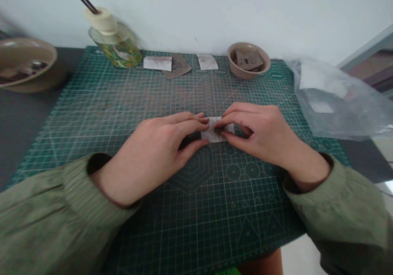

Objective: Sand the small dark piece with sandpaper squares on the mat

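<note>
A small white piece of paper (211, 135) with greyish smudges lies flat on the green cutting mat (190, 209). At its left edge rest the outstretched fingertips of my left hand (166, 137), the thumb on the near corner and a gap between thumb and fingers. My right hand (260, 129) is over the paper's right part, thumb and fingers pinched together on a small dark piece (218, 130). Mostly covered by the fingers, that piece is too small to identify and touches or nearly touches the paper.
Along the back are a reed diffuser bottle (118, 45), a white paper strip (158, 63) over a brown-grey piece (178, 66), another white paper (207, 62) and a small bowl (245, 73) of grey-brown pieces. A larger bowl (37, 76) stands left, a clear plastic bag (344, 103) right.
</note>
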Demonstrator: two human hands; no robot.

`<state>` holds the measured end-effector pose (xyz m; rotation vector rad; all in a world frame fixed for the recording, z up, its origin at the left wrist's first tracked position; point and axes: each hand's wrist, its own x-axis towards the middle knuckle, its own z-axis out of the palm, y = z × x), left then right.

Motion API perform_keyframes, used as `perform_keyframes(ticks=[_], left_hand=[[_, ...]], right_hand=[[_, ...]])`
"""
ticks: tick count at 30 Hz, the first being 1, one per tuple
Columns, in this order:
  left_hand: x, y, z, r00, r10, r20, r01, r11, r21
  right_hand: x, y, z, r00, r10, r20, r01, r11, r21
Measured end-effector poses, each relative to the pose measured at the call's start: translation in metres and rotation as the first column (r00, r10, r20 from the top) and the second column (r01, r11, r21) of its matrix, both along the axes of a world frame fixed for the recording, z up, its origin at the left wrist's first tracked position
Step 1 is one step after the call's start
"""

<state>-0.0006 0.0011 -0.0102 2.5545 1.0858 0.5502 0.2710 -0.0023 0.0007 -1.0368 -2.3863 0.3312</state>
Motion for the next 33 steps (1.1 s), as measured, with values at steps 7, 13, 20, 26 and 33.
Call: perform_keyframes(ticks=[7, 13, 20, 26, 33], left_hand=[[0.000, 0.001, -0.001, 1.000, 0.011, 0.019, -0.010, 1.000, -0.003], [-0.001, 0.001, -0.002, 0.999, 0.005, 0.046, -0.005, 1.000, -0.009], [0.002, -0.006, 0.010, 0.981, 0.047, 0.190, -0.054, 0.998, 0.033], [0.005, -0.016, 0.018, 0.884, 0.093, 0.458, -0.040, 0.991, -0.125], [0.009, -0.022, 0.024, 0.786, 0.175, 0.593, -0.011, 0.963, -0.269]], right_hand=[[-0.004, -0.001, -0.002, 1.000, -0.016, -0.004, 0.016, 0.999, -0.035], [-0.011, -0.003, -0.005, 0.997, -0.046, -0.056, 0.043, 0.998, -0.048], [-0.013, -0.013, 0.011, 0.865, -0.266, -0.426, 0.009, 0.857, -0.516], [-0.013, -0.014, 0.013, 0.767, -0.351, -0.537, -0.113, 0.750, -0.651], [-0.012, -0.014, 0.013, 0.710, -0.351, -0.610, -0.193, 0.736, -0.648]])
